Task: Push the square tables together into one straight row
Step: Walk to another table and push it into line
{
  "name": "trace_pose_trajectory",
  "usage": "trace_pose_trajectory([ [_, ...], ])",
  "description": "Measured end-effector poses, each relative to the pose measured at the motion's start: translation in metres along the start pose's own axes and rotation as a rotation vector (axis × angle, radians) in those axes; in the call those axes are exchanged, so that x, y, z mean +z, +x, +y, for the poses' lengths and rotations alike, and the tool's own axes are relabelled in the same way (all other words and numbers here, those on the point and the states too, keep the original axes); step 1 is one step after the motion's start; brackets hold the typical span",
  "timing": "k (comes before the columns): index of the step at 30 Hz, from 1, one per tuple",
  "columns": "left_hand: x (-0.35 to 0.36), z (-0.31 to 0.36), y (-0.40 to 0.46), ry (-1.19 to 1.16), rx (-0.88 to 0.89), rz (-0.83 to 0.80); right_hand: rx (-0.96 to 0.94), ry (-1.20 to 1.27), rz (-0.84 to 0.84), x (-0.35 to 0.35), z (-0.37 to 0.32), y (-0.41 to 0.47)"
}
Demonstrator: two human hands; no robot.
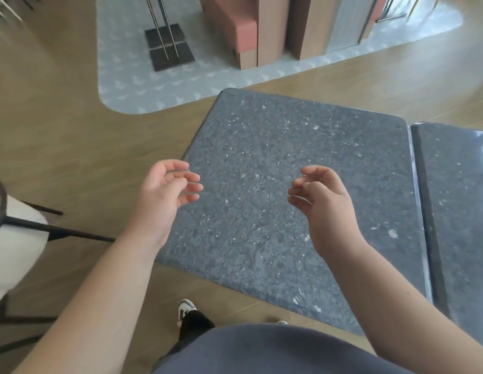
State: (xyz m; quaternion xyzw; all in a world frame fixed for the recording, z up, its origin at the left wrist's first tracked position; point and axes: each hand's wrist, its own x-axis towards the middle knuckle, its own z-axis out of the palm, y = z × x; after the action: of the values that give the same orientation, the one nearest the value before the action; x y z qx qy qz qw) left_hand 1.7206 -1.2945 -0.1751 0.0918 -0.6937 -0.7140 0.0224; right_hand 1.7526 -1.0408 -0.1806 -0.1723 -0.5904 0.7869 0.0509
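Nearest the camera we see one dark grey shirt front [261, 352] and, below it, one leg in dark trousers ending in one white-and-black shoe [185, 310] on the wood-look floor [73, 147]. Two bare forearms rise from the lower corners. The left hand [164, 195] hovers over the left edge of the near table, fingers loosely curled and slightly apart, holding nothing. The right hand [321, 201] hovers above the middle of the same top, fingers also loosely curled, holding nothing; we cannot tell whether either hand touches the stone. We count two square tables with dark speckled stone tops. The first square table [302, 157] fills the centre. The second square table [458, 201] lies to its right, cut off by the frame edge; the two tops run side by side with one narrow seam between them, and we cannot tell whether the edges touch. At the far left we count one white chair [11, 233] with dark legs. Farther off lies one pale patterned floor area [154, 87], on it one dark square table base [170, 47] with thin metal posts, and one reddish upholstered seat [235, 25] beside tan panels [272, 28].
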Motion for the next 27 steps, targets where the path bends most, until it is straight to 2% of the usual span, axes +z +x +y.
trace_pose_trajectory([
  [8, -0.134, -0.003, 0.068, -0.086, 0.000, 0.062, -0.022, -0.059, -0.013, 0.151, 0.036, 0.022],
  [12, -0.216, 0.004, 0.103, -0.045, -0.035, 0.051, -0.028, -0.039, -0.020, 0.240, 0.059, 0.022],
  [16, -0.268, 0.008, 0.140, 0.018, -0.071, 0.031, -0.003, -0.046, -0.016, 0.303, 0.082, 0.023],
  [21, -0.291, 0.007, 0.174, 0.024, -0.099, -0.010, -0.022, -0.087, -0.018, 0.328, 0.090, 0.028],
  [27, -0.278, 0.003, 0.204, 0.053, -0.115, -0.027, 0.005, -0.112, 0.024, 0.324, 0.100, 0.052],
])
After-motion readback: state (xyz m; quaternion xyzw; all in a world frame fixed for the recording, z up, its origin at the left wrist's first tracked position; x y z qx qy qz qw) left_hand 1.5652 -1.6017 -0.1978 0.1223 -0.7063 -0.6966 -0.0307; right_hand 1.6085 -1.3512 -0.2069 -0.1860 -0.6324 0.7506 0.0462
